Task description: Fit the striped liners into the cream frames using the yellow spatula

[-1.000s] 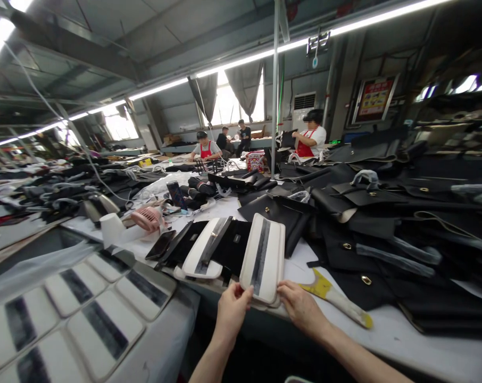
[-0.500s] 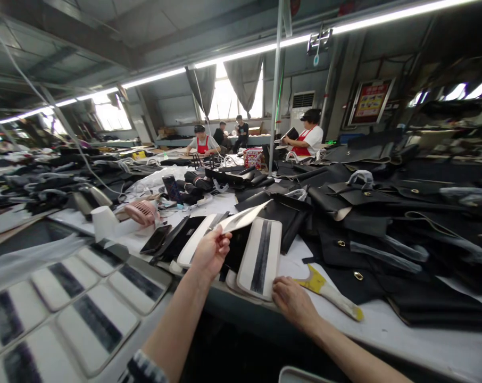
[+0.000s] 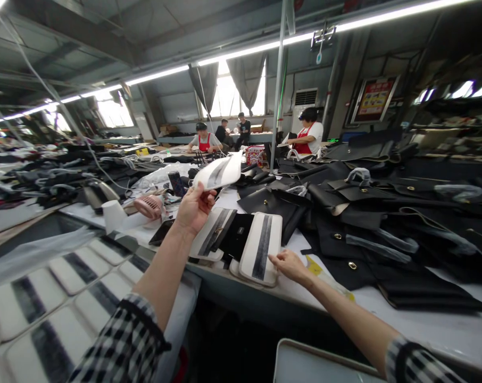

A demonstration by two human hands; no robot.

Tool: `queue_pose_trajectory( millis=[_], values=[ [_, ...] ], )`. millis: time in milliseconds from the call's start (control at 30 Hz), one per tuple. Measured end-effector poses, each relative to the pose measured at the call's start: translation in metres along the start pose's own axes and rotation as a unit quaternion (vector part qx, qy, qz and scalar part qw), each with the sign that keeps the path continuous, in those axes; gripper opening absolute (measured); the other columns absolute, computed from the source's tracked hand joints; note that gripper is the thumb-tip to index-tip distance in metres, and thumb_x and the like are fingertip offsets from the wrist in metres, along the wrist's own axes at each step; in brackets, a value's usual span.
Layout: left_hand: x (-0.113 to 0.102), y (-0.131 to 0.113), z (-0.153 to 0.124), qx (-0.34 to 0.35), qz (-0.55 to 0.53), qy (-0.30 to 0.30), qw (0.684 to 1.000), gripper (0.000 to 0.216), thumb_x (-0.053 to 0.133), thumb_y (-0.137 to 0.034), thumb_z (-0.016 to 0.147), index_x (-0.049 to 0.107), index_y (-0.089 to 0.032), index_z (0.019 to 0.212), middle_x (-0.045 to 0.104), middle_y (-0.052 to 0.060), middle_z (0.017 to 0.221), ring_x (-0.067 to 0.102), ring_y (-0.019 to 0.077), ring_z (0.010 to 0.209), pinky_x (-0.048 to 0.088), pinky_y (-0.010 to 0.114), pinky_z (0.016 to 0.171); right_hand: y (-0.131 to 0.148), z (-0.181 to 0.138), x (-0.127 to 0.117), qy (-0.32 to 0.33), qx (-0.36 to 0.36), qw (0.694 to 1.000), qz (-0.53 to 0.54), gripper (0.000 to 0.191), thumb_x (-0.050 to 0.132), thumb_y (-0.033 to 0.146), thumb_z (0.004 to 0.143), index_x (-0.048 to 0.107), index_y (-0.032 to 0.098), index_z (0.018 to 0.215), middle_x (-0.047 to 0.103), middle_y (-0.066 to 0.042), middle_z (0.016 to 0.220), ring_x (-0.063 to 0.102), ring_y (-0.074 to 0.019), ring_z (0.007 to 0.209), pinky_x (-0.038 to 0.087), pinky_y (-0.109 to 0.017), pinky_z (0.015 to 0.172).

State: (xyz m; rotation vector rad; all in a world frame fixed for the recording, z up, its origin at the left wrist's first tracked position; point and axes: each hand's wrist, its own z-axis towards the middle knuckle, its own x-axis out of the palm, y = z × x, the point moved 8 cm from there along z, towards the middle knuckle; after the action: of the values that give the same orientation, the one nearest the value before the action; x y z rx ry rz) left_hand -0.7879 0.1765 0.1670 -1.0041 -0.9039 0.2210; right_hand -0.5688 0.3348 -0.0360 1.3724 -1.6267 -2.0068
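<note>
My left hand (image 3: 197, 206) pinches a white panel (image 3: 217, 173) with rounded corners and a dark stripe, raised above the table. Beneath it, another striped white panel (image 3: 213, 234) lies against a black leather bag piece (image 3: 239, 234) with a small label. My right hand (image 3: 291, 264) is closed, its thumb and index fingertips at the right edge of a striped white panel (image 3: 260, 247) on a small stack. Whether that panel's edge is between the fingertips is hard to see. Partly behind the right forearm lies a yellow-and-white tool (image 3: 329, 279).
Striped white panels (image 3: 69, 271) cover a surface at left. Black bag pieces (image 3: 416, 276) with gold clasps heap up at right. A pink fan (image 3: 148, 206), white cup (image 3: 113, 215) and metal kettle (image 3: 99, 194) stand behind. A pale tray (image 3: 316, 364) sits below the table edge. Co-workers sit farther back.
My left hand has moved up and left, raising its panel so the striped face shows. My right hand has shifted up along the stacked panel's right edge.
</note>
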Motion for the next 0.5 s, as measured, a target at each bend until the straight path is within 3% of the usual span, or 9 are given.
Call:
queue_pose_trajectory(
  millis=[100,167,233,300,333,400,500],
  values=[
    [0.002,0.037,-0.028,-0.022,0.056,0.045,0.997,0.021,0.065,-0.033,0.089,0.052,-0.017,0.082,0.064,-0.001,0.064,0.057,0.0058,0.051,0.044,0.012,0.050,0.030,0.007,-0.015,-0.017,0.017,0.994,0.109,0.067,0.030,0.071,0.091,0.064,0.015,0.080,0.068,-0.012,0.087,0.065,-0.0235,0.087,0.052,-0.034,0.076],
    [0.001,0.071,-0.054,-0.041,0.104,0.078,0.991,0.030,0.068,-0.043,0.085,0.054,-0.016,0.088,0.067,0.001,0.068,0.056,0.0067,0.050,0.044,0.015,0.050,0.052,0.009,-0.016,0.016,0.024,0.975,0.219,0.077,0.014,0.074,0.092,0.063,0.015,0.101,0.070,-0.014,0.098,0.067,-0.0235,0.089,0.056,-0.036,0.074],
    [-0.002,0.104,-0.079,-0.061,0.158,0.104,0.980,0.038,0.066,-0.051,0.084,0.055,-0.015,0.086,0.067,0.003,0.068,0.056,0.0080,0.050,0.046,0.018,0.051,0.068,0.008,-0.009,0.049,0.056,0.922,0.379,0.064,0.028,0.068,0.095,0.061,0.014,0.111,0.071,-0.013,0.100,0.069,-0.0236,0.087,0.058,-0.038,0.074],
    [-0.008,0.127,-0.099,-0.075,0.217,0.134,0.964,0.046,0.064,-0.058,0.082,0.058,-0.014,0.090,0.068,0.005,0.072,0.059,0.0110,0.052,0.049,0.022,0.054,0.071,0.007,-0.001,0.049,0.103,0.859,0.500,0.038,0.050,0.045,0.096,0.061,0.012,0.111,0.073,-0.012,0.094,0.071,-0.0224,0.082,0.060,-0.036,0.074],
    [-0.013,0.133,-0.105,-0.076,0.250,0.148,0.954,0.050,0.065,-0.061,0.079,0.061,-0.013,0.092,0.068,0.006,0.074,0.060,0.0125,0.053,0.049,0.024,0.054,0.068,0.006,0.002,0.037,0.122,0.841,0.526,0.027,0.055,0.032,0.095,0.061,0.010,0.110,0.073,-0.012,0.090,0.071,-0.0213,0.079,0.060,-0.034,0.073],
    [-0.028,0.134,-0.111,-0.054,0.323,0.146,0.933,0.053,0.067,-0.062,0.075,0.064,-0.014,0.097,0.068,0.005,0.077,0.061,0.0152,0.058,0.050,0.028,0.057,0.060,0.007,0.006,0.011,0.139,0.839,0.525,0.018,0.054,0.016,0.094,0.061,0.008,0.108,0.073,-0.011,0.084,0.071,-0.0189,0.072,0.061,-0.030,0.072],
    [-0.065,0.115,-0.106,0.020,0.449,0.065,0.891,0.046,0.070,-0.052,0.077,0.063,-0.018,0.107,0.068,0.006,0.090,0.063,0.0208,0.080,0.052,0.036,0.077,0.054,0.014,0.007,-0.002,0.149,0.830,0.538,0.016,0.053,0.012,0.094,0.061,0.006,0.106,0.073,-0.012,0.082,0.072,-0.0195,0.069,0.062,-0.030,0.070]
  ],
)
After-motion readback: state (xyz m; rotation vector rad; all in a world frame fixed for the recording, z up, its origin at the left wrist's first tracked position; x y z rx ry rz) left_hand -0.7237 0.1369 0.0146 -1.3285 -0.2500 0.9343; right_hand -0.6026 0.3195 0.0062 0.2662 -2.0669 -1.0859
